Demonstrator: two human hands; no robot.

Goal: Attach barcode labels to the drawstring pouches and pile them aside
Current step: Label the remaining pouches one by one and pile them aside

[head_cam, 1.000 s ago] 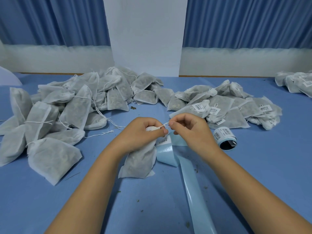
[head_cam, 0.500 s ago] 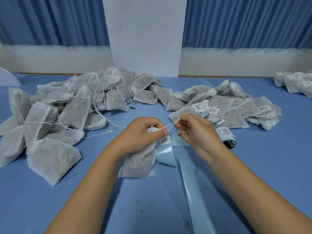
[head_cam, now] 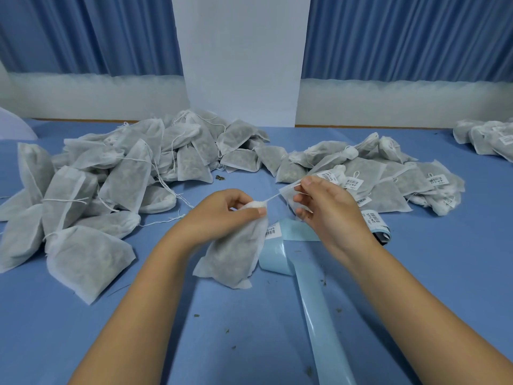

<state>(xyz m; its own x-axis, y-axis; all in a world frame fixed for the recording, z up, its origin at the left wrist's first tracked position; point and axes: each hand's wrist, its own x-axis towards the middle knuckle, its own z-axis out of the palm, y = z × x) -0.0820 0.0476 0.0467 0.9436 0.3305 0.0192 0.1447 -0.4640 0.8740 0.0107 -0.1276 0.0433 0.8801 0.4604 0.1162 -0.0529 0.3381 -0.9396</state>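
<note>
White pouch (head_cam: pixel 233 254), full of dark bits, sits in the middle of the blue table (head_cam: pixel 249 343). Left hand (head_cam: pixel 224 215) squeezes its top. Right hand (head_cam: pixel 330 209) pinches its string (head_cam: pixel 280 193). Blue curtains (head_cam: pixel 97 34) hang behind.

Two bare forearms (head_cam: pixel 133 301), bare left hand (head_cam: pixel 222 215) and right hand (head_cam: pixel 330 209), short plain fingernails, slender wrists
</note>
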